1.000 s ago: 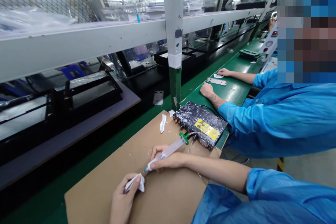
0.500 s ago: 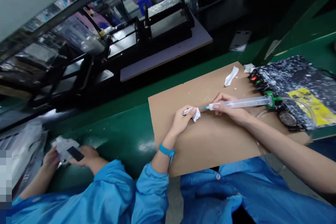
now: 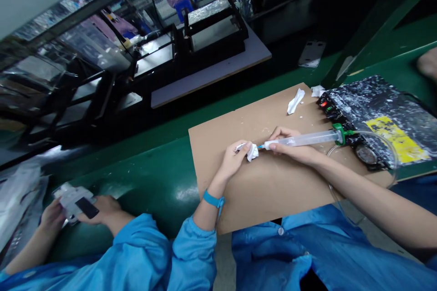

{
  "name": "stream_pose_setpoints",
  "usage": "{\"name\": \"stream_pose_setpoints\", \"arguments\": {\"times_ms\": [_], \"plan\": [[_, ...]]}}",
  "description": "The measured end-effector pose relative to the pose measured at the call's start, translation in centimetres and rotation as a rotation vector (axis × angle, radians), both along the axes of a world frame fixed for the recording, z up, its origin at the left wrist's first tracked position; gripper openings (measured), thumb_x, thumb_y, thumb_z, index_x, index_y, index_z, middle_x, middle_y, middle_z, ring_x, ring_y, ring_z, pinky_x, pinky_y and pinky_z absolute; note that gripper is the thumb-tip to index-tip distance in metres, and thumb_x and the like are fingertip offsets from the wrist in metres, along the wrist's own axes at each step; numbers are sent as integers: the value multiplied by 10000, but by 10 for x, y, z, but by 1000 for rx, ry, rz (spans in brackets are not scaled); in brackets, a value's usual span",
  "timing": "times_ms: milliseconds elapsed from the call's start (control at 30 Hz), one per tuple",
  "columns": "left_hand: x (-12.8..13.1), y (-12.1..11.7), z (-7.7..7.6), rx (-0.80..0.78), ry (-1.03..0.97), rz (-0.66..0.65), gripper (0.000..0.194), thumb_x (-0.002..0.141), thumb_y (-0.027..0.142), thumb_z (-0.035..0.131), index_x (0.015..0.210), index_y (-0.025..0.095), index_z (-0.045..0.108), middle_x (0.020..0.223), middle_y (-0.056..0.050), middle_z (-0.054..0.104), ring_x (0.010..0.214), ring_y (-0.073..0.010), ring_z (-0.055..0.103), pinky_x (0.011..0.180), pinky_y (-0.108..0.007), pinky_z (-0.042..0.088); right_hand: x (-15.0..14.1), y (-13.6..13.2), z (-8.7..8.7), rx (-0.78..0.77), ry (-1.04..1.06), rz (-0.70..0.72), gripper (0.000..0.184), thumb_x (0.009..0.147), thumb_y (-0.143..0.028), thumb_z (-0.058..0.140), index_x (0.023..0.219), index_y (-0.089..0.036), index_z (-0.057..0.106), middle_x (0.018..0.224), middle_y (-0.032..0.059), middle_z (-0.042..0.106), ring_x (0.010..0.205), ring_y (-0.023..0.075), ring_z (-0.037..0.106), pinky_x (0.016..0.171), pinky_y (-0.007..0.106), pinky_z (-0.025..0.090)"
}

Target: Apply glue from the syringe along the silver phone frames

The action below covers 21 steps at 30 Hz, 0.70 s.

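Note:
My left hand pinches a crumpled white tissue over the cardboard sheet. A blue band circles that wrist. My right hand is closed around the front of a clear dispensing syringe, which lies nearly level and points left. Its blue needle tip meets the edge of the tissue; whether they press together I cannot tell. At the syringe's back end a green cap joins a clear air hose.
Right of the cardboard stands a paint-spattered dispenser box with a gauge and yellow label. Another tissue lies on the cardboard's far part. At left, a co-worker's hands hold a grey-white device. A shelf board carries black frames behind.
The syringe tip has come closer to the tissue, now at its edge. The whole view has shifted slightly. Part of another person's hand now shows at the right edge.

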<state>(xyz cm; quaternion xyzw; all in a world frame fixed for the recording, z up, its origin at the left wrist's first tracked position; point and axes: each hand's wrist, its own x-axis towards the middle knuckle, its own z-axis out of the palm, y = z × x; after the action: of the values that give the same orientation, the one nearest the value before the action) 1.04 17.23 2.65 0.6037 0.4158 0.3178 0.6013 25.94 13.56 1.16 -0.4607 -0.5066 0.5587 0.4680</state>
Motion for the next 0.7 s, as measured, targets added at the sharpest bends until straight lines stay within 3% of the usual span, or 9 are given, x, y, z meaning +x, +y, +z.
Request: {"name": "stream_pose_setpoints", "arguments": {"times_ms": [267,467,700], "plan": [[1,-1,5,-35,8,-61,627,940,800,803,867,179,767,845,-73,767,799,-194,661,808,-312,507,-2,1,-2,-11,46,-36,592,807,-723,989,919,-221,697,723,5,709,636,155,616,623,286,483],[-4,6,16,8,87,-49,700,879,870,800,742,193,686,657,-32,653,654,-167,568,709,-290,459,-8,11,8,-25,99,-66,692,729,-815,979,875,-215,667,717,18,720,623,148,615,615,268,462],[-8,18,15,58,182,63,723,820,915,822,781,201,720,744,-25,669,727,-186,600,742,-273,509,-4,39,11,4,198,-282,649,748,-789,926,878,-241,603,632,-48,614,550,126,530,561,252,416]]}}
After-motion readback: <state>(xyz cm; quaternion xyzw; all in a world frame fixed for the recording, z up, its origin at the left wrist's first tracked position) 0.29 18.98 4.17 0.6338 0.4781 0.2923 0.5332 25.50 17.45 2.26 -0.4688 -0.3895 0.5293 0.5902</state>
